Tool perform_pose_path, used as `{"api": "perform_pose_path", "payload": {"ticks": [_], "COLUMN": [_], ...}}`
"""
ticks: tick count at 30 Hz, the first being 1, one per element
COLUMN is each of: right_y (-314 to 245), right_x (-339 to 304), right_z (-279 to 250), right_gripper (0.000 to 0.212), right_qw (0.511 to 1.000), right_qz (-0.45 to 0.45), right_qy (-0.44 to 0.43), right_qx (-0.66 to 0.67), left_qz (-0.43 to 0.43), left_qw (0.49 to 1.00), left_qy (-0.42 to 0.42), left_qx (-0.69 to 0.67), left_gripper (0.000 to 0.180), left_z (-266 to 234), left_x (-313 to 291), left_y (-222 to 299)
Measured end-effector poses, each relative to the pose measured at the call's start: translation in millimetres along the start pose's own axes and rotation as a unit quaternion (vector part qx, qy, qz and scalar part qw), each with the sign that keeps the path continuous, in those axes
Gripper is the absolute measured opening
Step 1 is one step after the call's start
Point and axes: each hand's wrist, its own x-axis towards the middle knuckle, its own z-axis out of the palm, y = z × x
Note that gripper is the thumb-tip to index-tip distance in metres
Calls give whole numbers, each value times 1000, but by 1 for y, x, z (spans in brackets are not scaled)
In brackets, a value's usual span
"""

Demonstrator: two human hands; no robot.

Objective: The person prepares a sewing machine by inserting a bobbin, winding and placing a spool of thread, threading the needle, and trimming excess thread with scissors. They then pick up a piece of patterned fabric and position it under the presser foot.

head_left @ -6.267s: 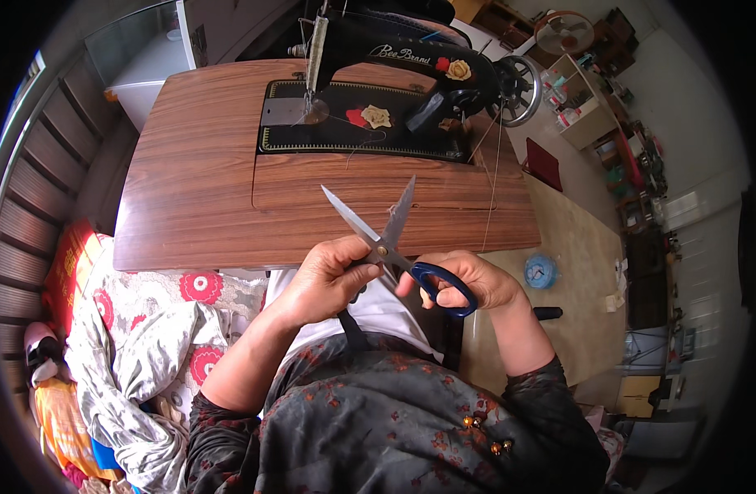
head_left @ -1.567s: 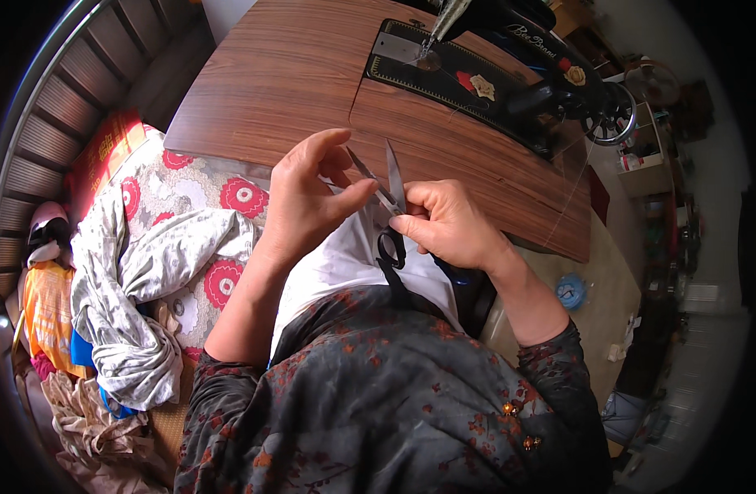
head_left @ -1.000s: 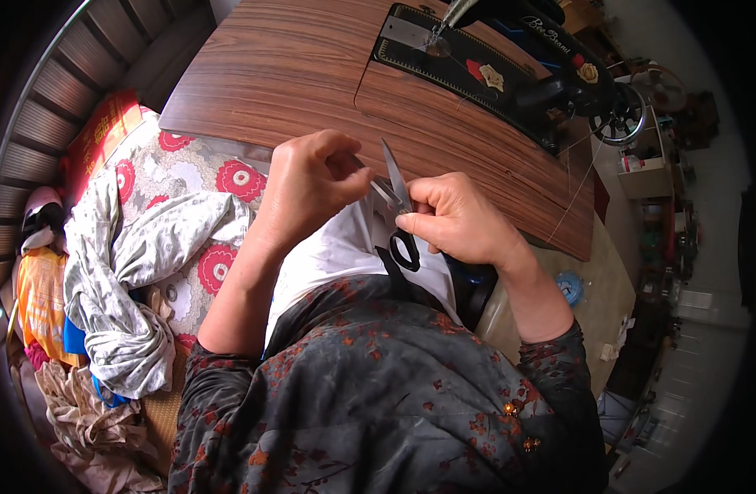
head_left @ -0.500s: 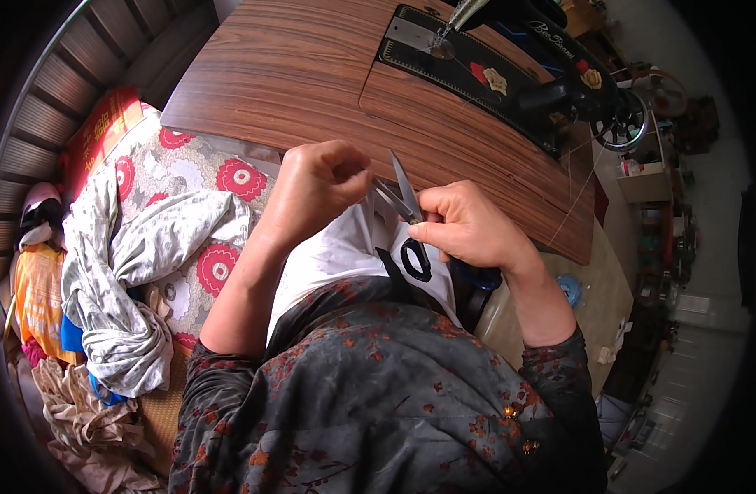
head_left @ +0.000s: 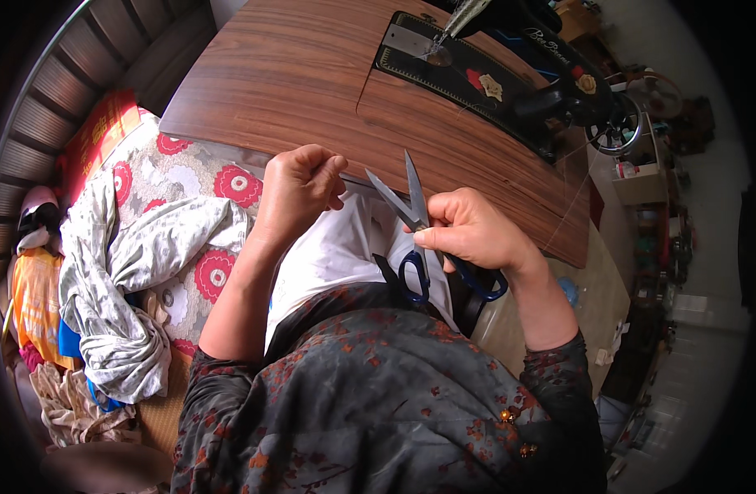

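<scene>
My right hand (head_left: 474,226) grips a pair of scissors (head_left: 415,202) near the pivot, its fingers not in the dark blue handle loops. The blades are spread and point away from me. To their left, my left hand (head_left: 302,185) is closed in a pinch with the fingertips pressed together. What sits in that pinch, if anything, is too small to make out. Both hands are above white cloth (head_left: 337,243) on my lap, just short of the front edge of the wooden table (head_left: 287,90).
A black sewing machine (head_left: 551,99) with a handwheel (head_left: 617,132) stands at the table's far right, with thread (head_left: 571,206) trailing toward me. At left, a crumpled pale garment (head_left: 119,288) lies on a flowered cover (head_left: 205,169). A blurred brown shape (head_left: 106,468) shows at the lower left.
My left hand has drawn away to the left from the scissor tips. The scissors have shifted in my right hand and show more of their handles. The blurred shape has appeared at lower left.
</scene>
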Motion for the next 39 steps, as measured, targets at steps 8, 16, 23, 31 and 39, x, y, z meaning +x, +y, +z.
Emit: {"api": "perform_pose_path", "payload": {"ticks": [8,16,23,31,39], "right_y": [4,4,2,11,8], "right_x": [-1,-4,-5,-5,-9], "right_z": [1,4,5,4,3], "right_gripper": [17,17,17,16,16], "right_qw": [1000,997,995,995,997], "right_qz": [-11,-34,-44,-51,-50], "right_qy": [9,40,43,38,23], "right_qx": [-11,-63,-80,-74,-56], "left_qz": [119,123,77,80,127], "left_qw": [985,991,997,997,992], "left_qy": [42,16,-9,-3,-10], "left_qx": [-120,57,1,-12,-17], "left_gripper": [17,23,23,24,21], "left_z": [26,31,34,37,35], "left_x": [-10,-16,-11,-10,-17], "left_y": [-13,10,-2,-1,2]}}
